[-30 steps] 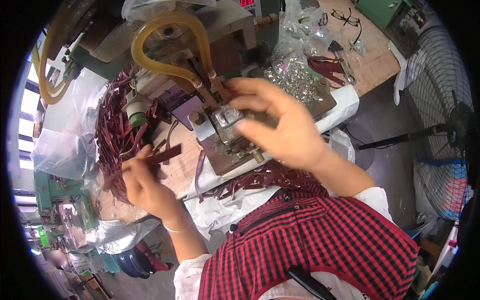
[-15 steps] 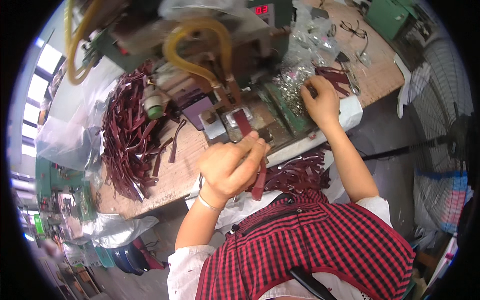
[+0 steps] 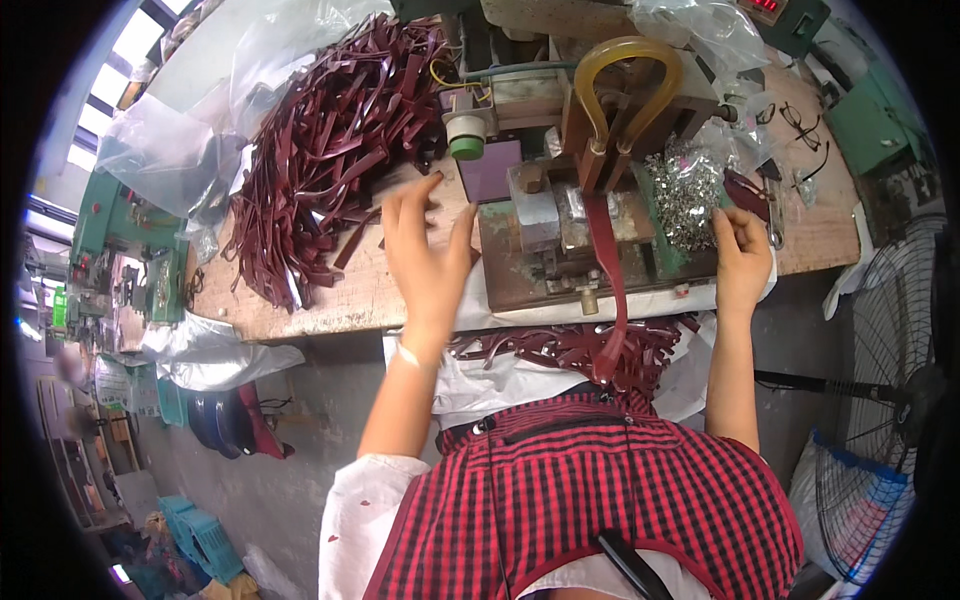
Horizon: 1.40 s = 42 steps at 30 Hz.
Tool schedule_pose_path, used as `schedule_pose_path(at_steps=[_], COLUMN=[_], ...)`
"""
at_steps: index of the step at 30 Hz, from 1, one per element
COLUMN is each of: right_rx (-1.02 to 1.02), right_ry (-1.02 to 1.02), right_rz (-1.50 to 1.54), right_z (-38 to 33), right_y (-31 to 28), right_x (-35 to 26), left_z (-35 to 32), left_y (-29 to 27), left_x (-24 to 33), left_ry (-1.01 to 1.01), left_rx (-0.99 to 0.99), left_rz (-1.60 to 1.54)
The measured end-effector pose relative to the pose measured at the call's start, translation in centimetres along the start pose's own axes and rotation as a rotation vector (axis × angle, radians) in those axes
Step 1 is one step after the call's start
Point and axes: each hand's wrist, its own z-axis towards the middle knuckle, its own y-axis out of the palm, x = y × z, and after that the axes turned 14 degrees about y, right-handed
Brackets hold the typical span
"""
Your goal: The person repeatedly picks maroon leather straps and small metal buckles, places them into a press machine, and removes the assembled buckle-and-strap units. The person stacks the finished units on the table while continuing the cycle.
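Note:
My left hand (image 3: 428, 250) is held over the table edge with its fingers apart and nothing in them. It is between a large heap of dark red straps (image 3: 320, 170) and the press machine (image 3: 545, 265). A single dark red strap (image 3: 606, 250) lies under the press head and hangs down over the front edge, untouched by either hand. At the right, my right hand (image 3: 743, 250) is closed in a pinch beside a pile of small shiny metal pieces (image 3: 685, 200). What its fingertips hold is too small to make out.
More red straps (image 3: 570, 350) lie on white cloth at my lap. A yellow hose (image 3: 628, 55) loops above the press, near a green button (image 3: 466, 147). Eyeglasses (image 3: 800, 125) rest on the table at the far right. A large fan (image 3: 880, 400) stands at the right.
My left hand has let go of the strap and moved left, opening. The strap stays under the press head. My right hand has drawn back to the near side of the metal pieces; the view has shifted.

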Motion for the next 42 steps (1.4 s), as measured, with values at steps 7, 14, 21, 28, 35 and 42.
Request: schedule_pose_path(at_steps=[7,14,21,28,35,42], right_rx=[-0.179,-0.120,-0.211,-0.493,-0.471,-0.584], right_ry=[-0.130,-0.083,-0.018,0.014,0.091,0.195], right_rz=[-0.037,-0.114,-0.063,0.204,0.371,0.542], right_z=[-0.4,1.0,-2.7,-3.1,-4.1,-5.6], right_y=[3.8,3.2,1.8,8.6,8.8,9.3], right_x=[-3.1,-1.5,-3.4,-9.1,-9.1,-11.5], left_z=[1.0,1.7,1.1,1.5,1.9,1.2], left_y=[3.4,3.3,3.4,3.2,3.2,1.5], left_x=[-5.7,-6.5,-6.8,-7.7,-7.6,-6.7], left_ry=[-0.078,-0.048,-0.051,0.004,-0.011,0.145], left_rx=[-0.097,-0.105,-0.122,-0.121,-0.193,-0.047], left_rz=[0.079,0.051,0.013,0.012,-0.016,0.042])
